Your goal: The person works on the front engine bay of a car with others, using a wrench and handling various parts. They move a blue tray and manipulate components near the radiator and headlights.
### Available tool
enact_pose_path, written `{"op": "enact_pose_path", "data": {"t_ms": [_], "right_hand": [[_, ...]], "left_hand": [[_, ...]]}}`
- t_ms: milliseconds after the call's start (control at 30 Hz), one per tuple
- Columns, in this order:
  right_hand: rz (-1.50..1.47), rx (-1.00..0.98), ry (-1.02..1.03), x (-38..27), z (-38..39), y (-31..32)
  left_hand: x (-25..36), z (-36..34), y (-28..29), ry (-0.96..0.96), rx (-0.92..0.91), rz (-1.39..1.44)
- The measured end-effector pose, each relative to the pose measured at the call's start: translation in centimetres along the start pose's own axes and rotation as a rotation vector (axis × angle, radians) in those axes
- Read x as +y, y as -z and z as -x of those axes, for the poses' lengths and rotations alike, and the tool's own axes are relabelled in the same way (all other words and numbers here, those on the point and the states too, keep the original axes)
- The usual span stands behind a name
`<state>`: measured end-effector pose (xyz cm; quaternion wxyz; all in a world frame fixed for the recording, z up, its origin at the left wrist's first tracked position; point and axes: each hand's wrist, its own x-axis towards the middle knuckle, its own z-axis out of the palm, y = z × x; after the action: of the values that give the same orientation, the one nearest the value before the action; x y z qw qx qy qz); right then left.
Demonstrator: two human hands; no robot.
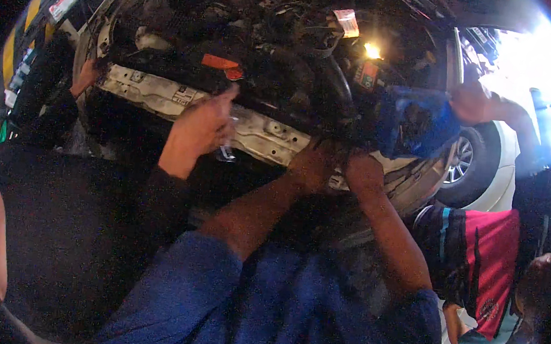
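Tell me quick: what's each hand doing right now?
Left hand: on the engine bay's front edge, grip cannot be told.
Right hand: likewise, fingers hidden in shadow.

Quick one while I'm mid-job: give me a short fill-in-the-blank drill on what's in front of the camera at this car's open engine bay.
1. The left hand and right hand reach into a car's open ____ bay.
2. The wearer's sleeves are ____ in colour.
3. A co-worker's hand on the right holds a ____ cloth.
4. The co-worker in black stands on the wearer's ____ side.

Missing words: engine; blue; blue; left
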<state>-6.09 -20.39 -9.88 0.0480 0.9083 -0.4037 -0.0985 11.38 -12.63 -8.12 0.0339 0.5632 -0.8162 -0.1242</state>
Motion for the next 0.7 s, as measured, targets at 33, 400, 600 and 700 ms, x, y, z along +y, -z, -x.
{"op": "enact_pose_path", "data": {"t_ms": [33,400,600,700], "right_hand": [[-0.052,0.089,0.022,-0.6,0.1,0.4],[-0.129,0.163,-0.131,-3.0,0.8,3.2],[0.013,0.0,-0.073,-2.4,0.0,3.1],[0.022,-0.017,-0.165,-1.8,-0.1,1.9]], "left_hand": [[-0.7,-0.1,-1.5,-0.013,0.13,0.014],[-0.7,0.3,-1.6,-0.035,0.16,0.033],[-0.7,-0.5,-2.1,-0.013,0.052,-0.034],[-0.8,-0.8,-2.9,-0.017,0.113,0.038]]}}
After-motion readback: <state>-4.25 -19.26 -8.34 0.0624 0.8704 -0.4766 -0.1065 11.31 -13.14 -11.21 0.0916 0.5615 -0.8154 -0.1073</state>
